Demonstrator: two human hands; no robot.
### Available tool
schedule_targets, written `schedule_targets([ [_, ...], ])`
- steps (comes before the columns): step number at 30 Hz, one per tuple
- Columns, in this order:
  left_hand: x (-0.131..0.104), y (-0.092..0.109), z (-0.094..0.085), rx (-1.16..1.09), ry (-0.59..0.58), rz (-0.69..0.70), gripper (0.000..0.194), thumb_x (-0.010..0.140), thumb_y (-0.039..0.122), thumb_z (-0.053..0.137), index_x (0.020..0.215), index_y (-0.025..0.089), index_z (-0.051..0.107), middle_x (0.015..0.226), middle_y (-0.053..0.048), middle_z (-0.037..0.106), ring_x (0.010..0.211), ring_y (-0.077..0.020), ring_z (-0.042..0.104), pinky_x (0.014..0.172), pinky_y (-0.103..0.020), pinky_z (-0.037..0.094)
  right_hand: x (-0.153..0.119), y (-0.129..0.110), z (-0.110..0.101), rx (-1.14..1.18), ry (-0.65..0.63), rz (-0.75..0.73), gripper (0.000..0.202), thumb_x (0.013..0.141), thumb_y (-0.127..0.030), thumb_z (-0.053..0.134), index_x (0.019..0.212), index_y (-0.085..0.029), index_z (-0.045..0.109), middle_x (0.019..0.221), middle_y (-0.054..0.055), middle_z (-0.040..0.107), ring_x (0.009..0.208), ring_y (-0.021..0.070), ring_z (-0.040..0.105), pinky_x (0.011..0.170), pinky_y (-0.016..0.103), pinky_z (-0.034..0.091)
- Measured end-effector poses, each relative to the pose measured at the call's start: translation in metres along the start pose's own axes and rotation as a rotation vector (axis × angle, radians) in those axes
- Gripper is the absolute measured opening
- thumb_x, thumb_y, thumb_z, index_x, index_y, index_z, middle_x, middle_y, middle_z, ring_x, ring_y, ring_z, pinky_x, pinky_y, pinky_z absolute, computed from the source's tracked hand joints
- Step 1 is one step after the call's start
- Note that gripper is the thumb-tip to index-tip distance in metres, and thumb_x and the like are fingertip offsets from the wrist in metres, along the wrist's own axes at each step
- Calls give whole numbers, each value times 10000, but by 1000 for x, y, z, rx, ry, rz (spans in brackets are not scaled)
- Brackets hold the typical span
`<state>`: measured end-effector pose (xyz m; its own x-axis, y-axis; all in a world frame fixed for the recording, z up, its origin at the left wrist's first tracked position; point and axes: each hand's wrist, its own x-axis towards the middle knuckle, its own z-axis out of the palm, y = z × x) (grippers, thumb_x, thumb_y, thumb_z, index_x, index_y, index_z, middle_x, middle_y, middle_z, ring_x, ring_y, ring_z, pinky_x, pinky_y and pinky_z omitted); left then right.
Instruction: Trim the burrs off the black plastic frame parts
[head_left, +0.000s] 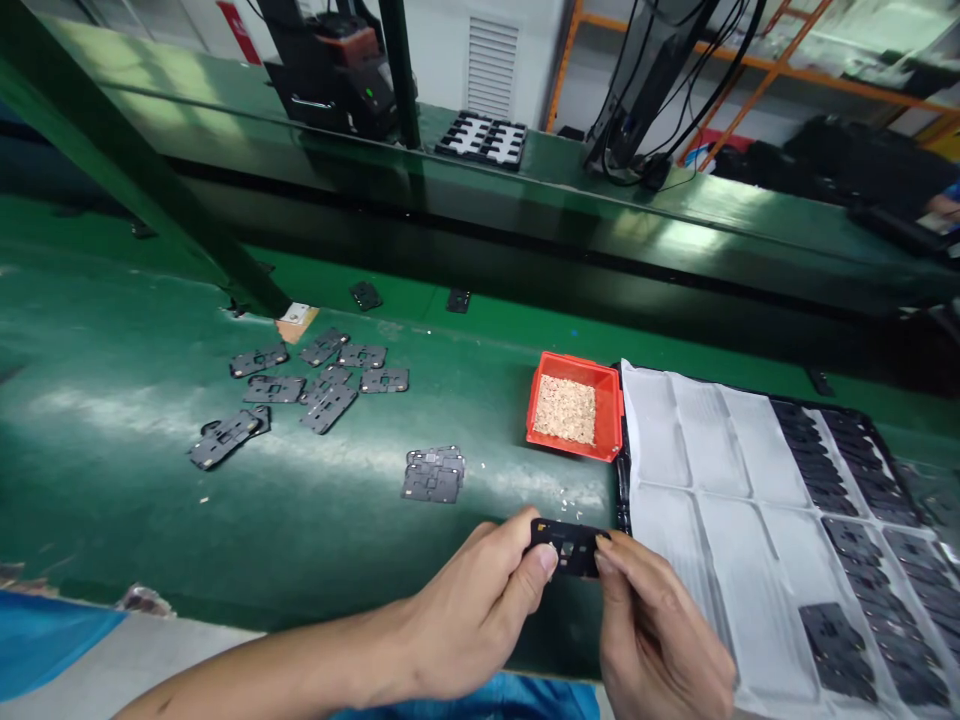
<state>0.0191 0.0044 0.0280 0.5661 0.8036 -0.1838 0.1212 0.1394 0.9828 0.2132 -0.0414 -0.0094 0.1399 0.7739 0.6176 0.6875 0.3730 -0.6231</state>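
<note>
Near the table's front edge, a flat black plastic plate [574, 548] with small cutouts is held up between my two hands. My left hand [480, 590] grips its left end, thumb on the face. At the right end, my right hand [660, 620] pinches it between thumb and fingertips. Just beyond lies a small overlapping pile of similar plates [433, 474]. A red bin [576, 449] of tiny pale pieces stands behind my hands, and several such pieces are scattered in front of it.
To the right, a white compartmented tray [720, 435] holds rows of black plates [840, 650] in its right compartments. More loose plates [326, 408] lie at left near a green post [217, 250]. A raised ledge at the back carries a black-and-white tray [484, 138].
</note>
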Motion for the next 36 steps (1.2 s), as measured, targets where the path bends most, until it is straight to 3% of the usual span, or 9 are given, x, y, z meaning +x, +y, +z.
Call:
schedule_targets([
  [9,-7,2,1,-211,-49,-88,493,1115,657,389,888,221,424,677,57,462,569,-88,391,549,-228,363,-7,0,-7,-76,-15,-73,470,889,31,782,1208,-312,833,1026,16,856,826,207,832,783,344,684],
  [21,-7,-1,4,-493,-89,-215,572,1006,776,534,888,230,406,655,111,374,539,-61,261,458,-177,270,-5,-1,-8,-24,-52,-38,336,881,26,768,1066,-246,837,958,42,835,813,224,825,730,332,670],
  [30,-10,0,1,-318,-56,-153,521,1086,705,428,873,230,397,668,76,439,551,-71,334,488,-198,323,-4,-3,-3,-25,20,-75,401,887,45,745,1155,-243,822,968,41,839,804,216,821,713,336,665],
  [33,-11,0,0,-271,-48,-134,504,1104,674,410,870,228,400,676,65,456,561,-75,363,517,-209,344,-2,-5,-3,-45,-11,-92,398,891,50,746,1147,-244,827,971,35,841,800,201,821,723,320,667],
  [36,-10,1,-2,-234,-49,-126,495,1113,657,400,869,226,400,676,62,463,567,-78,375,538,-217,349,-3,-5,-1,-41,40,-111,343,896,54,754,1106,-208,827,964,38,838,805,181,815,733,293,660],
])
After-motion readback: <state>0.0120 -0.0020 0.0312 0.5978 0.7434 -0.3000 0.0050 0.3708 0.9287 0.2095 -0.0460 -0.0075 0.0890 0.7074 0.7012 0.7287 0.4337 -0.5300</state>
